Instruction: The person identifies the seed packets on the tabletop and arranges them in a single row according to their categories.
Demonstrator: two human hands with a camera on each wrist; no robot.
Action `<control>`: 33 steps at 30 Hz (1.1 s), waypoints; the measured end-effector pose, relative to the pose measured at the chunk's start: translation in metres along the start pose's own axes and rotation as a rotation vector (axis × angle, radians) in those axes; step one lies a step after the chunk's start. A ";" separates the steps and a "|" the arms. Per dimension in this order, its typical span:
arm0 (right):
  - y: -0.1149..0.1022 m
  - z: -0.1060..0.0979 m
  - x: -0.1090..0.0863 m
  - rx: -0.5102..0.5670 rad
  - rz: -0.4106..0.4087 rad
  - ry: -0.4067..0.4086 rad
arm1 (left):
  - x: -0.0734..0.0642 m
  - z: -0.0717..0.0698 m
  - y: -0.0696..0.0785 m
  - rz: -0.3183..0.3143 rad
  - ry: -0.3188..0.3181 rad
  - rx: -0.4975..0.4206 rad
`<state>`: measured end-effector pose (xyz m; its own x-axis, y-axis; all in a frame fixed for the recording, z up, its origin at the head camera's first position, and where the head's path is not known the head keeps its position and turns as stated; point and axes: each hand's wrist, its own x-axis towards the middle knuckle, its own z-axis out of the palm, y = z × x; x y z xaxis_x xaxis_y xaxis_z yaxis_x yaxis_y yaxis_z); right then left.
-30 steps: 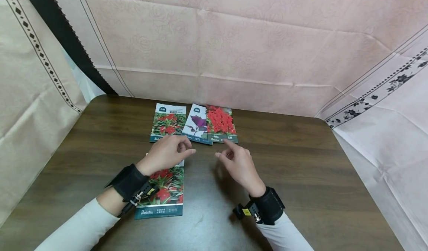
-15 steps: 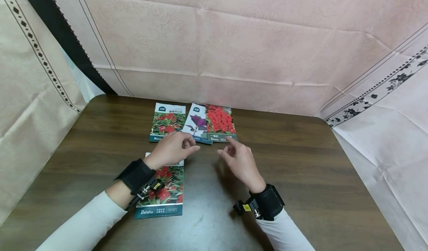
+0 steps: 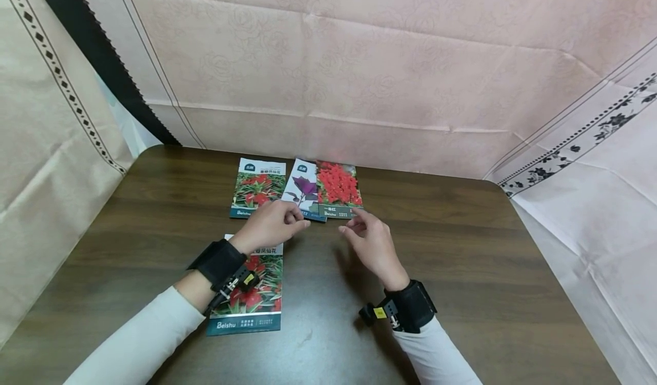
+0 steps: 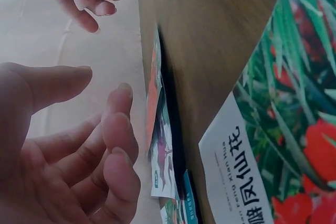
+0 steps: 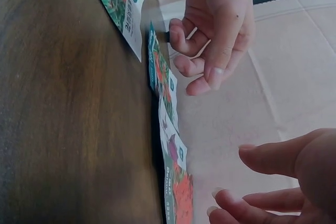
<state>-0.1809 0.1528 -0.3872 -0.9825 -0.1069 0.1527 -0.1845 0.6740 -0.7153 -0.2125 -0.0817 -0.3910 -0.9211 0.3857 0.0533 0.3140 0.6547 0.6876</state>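
Four flat flower seed packets lie on the table, so several in all. At the back stand side by side a red-flower packet [image 3: 256, 184], a purple-flower packet [image 3: 304, 186] tilted slightly, and a packet of dense red blossoms [image 3: 339, 184] overlapping it. Nearer lies another red-flower packet [image 3: 251, 305], partly hidden by my left wrist. My left hand [image 3: 273, 223] hovers between that packet and the back row, fingers loosely bent, holding nothing. Thumb and fingers of my right hand [image 3: 373, 244] are apart with nothing between them, just in front of the red-blossom packet.
The brown wooden table [image 3: 477, 271] has rounded back corners. Behind it hangs a pinkish cloth [image 3: 359, 77], with patterned white cloth [image 3: 605, 202] on the right and pale cloth [image 3: 51, 174] on the left. Each wrist wears a black strap [image 3: 218, 262] with a small camera.
My left hand has shifted a little to the right and away from me, uncovering more of the near packet. My right hand has drifted slightly right. The packets lie where they were.
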 end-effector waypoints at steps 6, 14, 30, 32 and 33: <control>0.003 -0.001 0.004 0.016 0.016 0.010 | 0.006 0.003 -0.005 -0.010 0.007 -0.007; 0.012 -0.002 0.013 0.049 0.094 -0.001 | 0.016 0.007 -0.009 -0.039 -0.010 -0.048; 0.023 0.002 0.019 0.038 0.155 -0.035 | 0.032 0.016 -0.015 -0.075 -0.025 -0.128; 0.023 0.002 0.019 0.035 0.159 -0.041 | 0.033 0.016 -0.015 -0.087 -0.032 -0.155; 0.023 0.002 0.020 0.033 0.163 -0.042 | 0.034 0.016 -0.015 -0.094 -0.036 -0.169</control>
<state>-0.2047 0.1653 -0.4019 -0.9995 -0.0296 0.0047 -0.0232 0.6606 -0.7504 -0.2444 -0.0680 -0.4113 -0.9347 0.3531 -0.0406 0.1810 0.5713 0.8006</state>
